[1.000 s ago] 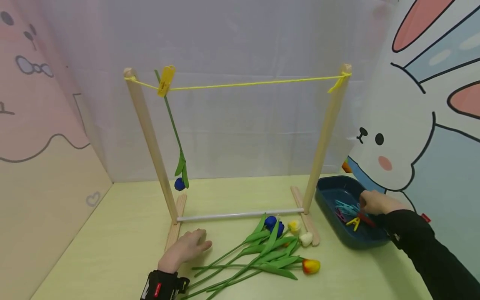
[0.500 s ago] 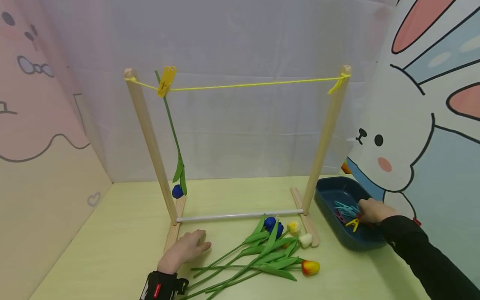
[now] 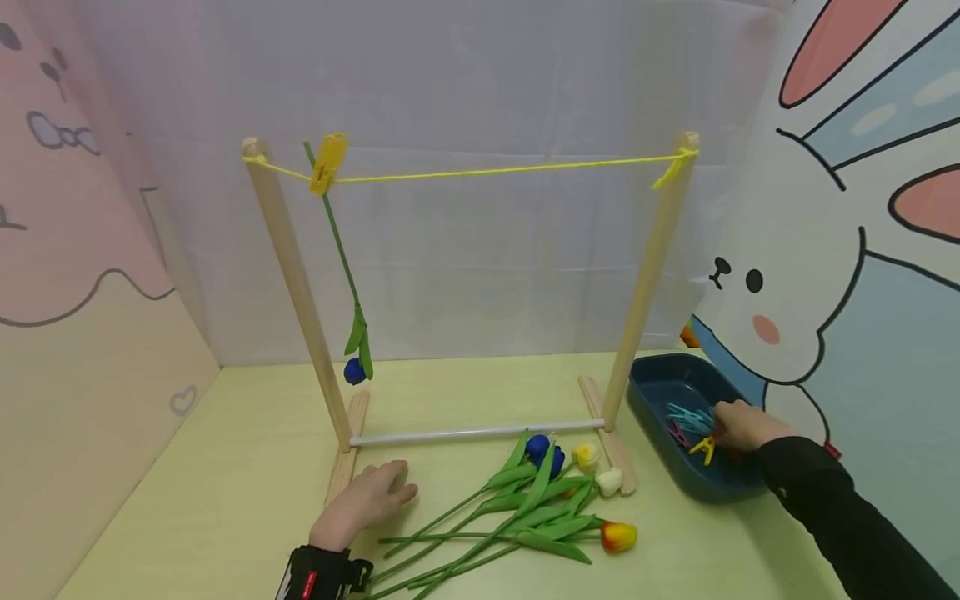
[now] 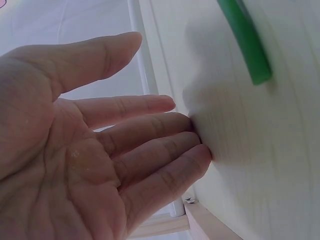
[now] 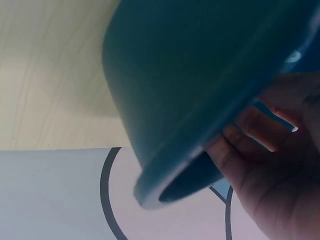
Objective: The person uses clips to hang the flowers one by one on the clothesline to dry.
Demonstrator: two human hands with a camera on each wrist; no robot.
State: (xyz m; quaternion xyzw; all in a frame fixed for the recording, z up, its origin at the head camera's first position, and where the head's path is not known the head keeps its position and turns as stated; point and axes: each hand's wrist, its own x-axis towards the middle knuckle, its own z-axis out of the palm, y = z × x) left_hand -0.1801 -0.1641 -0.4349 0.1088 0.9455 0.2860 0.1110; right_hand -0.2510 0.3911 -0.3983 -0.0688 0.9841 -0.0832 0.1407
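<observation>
Slender-stemmed tulips (image 3: 538,492) lie three o'clock from the relaxed left hand (image 3: 367,502). Plastic clips (image 3: 690,419) lie nine o'clock from the right hand (image 3: 748,426), its grip hidden.

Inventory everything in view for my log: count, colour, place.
Table: 1, pale yellow, below
Backdrop: 1, whitish, behind
Cartoon panels: 2, multicoloured, both sides
Posts: 2, tan, left and right
Feet: 2, tan, under posts
Rod: 1, white, low between posts
String: 1, yellow, between post tops
Upper clothespin: 1, yellow, on string
Hanging tulip: 1, blue, head-down off string
Loose tulips: several, overlapping; blue, yellow, white, red-yellow; on table
Basin: 1, dark blue, table's right
Other clothespins: several; light blue, purple, yellow, red; in basin
Left hand: 1, black cuff, beside loose tulips
Right hand: 1, black sleeve, inside basin
</observation>
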